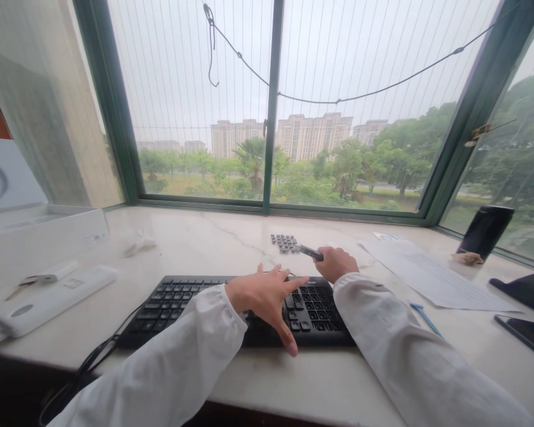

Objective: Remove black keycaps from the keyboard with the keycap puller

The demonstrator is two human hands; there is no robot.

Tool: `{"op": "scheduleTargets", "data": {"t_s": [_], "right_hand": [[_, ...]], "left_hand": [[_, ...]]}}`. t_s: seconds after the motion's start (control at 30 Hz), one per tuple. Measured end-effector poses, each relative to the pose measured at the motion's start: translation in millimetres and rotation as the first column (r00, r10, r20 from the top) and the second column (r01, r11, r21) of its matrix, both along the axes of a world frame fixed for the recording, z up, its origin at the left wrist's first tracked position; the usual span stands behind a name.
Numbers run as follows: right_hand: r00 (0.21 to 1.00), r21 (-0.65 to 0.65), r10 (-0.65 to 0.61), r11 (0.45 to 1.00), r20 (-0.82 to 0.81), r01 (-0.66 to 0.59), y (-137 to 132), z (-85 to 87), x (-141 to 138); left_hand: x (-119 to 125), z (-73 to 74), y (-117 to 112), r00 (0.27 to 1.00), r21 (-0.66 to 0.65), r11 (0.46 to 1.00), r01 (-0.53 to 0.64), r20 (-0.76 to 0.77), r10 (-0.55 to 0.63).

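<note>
In the head view, the only one I have, the left hand (pixel 271 296) is spread wide over the keyboard (pixel 262 335), thumb flung toward its front edge, and has hold of nothing; I cannot tell whether the palm presses on the keys or hovers just above. I read that spread as a way to steady the board. The right hand (pixel 337 265) is curled closed round a dark-handled tool (pixel 310 252), tip pointing left to a cluster of loose keycaps (pixel 285 243); whether it touches them I can't make out. They lie in rough rows on the pale counter (pixel 213 234), just behind the keyboard, probably so their order stays readable and they sit within reach. The number pad (pixel 320 308) seems to show open sockets, which would explain the loose caps. The keyboard lies flat along the counter's front edge, its cable (pixel 109 344) dropping off at the left. Farther right, a sheet of paper (pixel 422 270) and a blue stick (pixel 426 320) sit beside the right sleeve, and a phone (pixel 485 234) leans upright near the window, presumably propped to be seen.
</note>
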State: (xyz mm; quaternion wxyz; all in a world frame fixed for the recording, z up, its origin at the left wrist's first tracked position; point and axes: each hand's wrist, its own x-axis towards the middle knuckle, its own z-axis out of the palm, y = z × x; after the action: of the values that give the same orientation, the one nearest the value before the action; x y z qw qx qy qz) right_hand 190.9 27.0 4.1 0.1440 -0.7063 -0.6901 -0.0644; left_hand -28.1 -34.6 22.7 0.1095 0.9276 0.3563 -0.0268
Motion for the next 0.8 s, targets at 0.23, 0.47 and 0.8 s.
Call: {"op": "scheduleTargets", "data": {"t_s": [0.23,0.47,0.8], "right_hand": [[1.000,-0.009,0.020,1.000,-0.008,-0.020,-4,-0.5,-7],[0.982,0.146,0.123,0.984,-0.143,-0.102,-5,-0.5,-6],[0.495,0.449,0.447,0.885,-0.745,-0.124,-20,9.0,-22]], "left_hand": [[3,1.4,-4,1.000,-0.090,0.996,-0.006,0.019,0.008],[1,0.1,1,0.999,-0.120,0.993,-0.012,0.032,0.016],[2,0.6,-2,0.986,-0.105,0.992,0.070,0.161,-0.052]]}}
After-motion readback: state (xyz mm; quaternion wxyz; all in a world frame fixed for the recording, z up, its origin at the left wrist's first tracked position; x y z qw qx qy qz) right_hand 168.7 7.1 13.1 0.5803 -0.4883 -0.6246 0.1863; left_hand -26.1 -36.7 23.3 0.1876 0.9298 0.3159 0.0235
